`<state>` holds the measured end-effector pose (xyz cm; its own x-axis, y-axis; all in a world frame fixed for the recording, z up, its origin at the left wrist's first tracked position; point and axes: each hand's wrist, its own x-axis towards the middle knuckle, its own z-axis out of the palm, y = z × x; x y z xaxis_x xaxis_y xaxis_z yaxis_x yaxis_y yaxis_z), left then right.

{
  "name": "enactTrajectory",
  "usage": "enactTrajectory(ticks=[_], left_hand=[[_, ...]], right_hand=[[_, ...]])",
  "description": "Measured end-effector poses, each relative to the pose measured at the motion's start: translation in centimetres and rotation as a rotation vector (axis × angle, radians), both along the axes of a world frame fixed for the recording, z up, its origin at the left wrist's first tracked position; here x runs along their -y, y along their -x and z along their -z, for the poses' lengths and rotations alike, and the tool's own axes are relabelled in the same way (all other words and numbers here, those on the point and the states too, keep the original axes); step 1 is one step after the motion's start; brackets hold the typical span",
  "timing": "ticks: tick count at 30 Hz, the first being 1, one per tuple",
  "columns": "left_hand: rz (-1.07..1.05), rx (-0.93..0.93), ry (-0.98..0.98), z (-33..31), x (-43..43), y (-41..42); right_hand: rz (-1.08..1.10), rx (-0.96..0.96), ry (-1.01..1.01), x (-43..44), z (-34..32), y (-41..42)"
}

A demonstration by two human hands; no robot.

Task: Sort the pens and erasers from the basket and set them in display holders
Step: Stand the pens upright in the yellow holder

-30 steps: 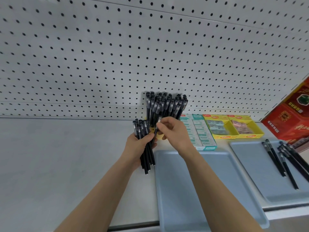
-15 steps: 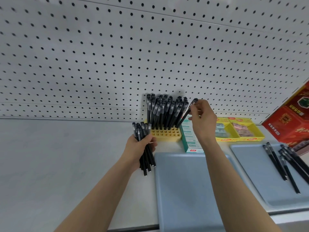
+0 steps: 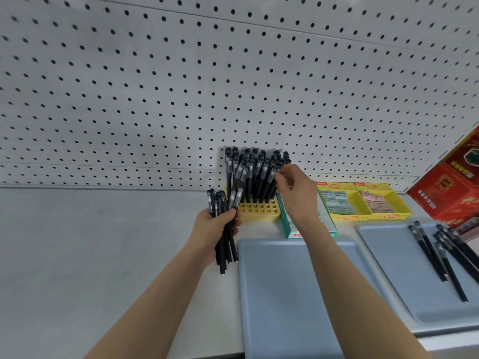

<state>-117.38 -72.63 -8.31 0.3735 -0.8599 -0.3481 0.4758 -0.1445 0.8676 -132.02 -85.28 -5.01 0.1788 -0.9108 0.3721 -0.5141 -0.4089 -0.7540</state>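
Here, the yellow pen holder sits at the back of the white shelf against the pegboard, its rear rows crowded with standing pens and its front slots bare. The right hand reaches over the holder's right side, fingertips pinching the cap of one pen there; whether its tip sits in a slot is hidden behind the others. Just left of the holder, the left hand grips a bundle of black pens, caps up, tips hanging below the fist. Right of the holder, a teal eraser box is largely covered by the right wrist, then come two yellow eraser boxes and a red carton cut off by the frame. In front of the holder lies a blue-grey tray; a second tray further right carries loose pens. Left of the holder the shelf stretches on to the frame's edge.
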Motion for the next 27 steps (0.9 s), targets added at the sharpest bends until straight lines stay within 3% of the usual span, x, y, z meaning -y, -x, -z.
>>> enactTrajectory(ticks=[4, 10, 19, 22, 27], left_hand=[[-0.001, 0.009, 0.041, -0.1, 0.1, 0.3], [-0.032, 0.003, 0.054, -0.6, 0.5, 1.1], [-0.011, -0.013, 0.040, -0.3, -0.4, 0.8], [-0.069, -0.023, -0.006, -0.1, -0.5, 0.2], [-0.071, -0.008, 0.010, 0.5, -0.7, -0.6]], right_hand=[[0.114, 0.015, 0.045, -1.8, 0.0, -0.3], [-0.167, 0.104, -0.238, -5.0, 1.7, -2.7], [-0.262, 0.210, -0.470, -5.4, 2.1, -2.5], [-0.148, 0.249, -0.394, -4.3, 0.9, -1.4], [0.124, 0.098, -0.011, -0.8, -0.5, 1.6]])
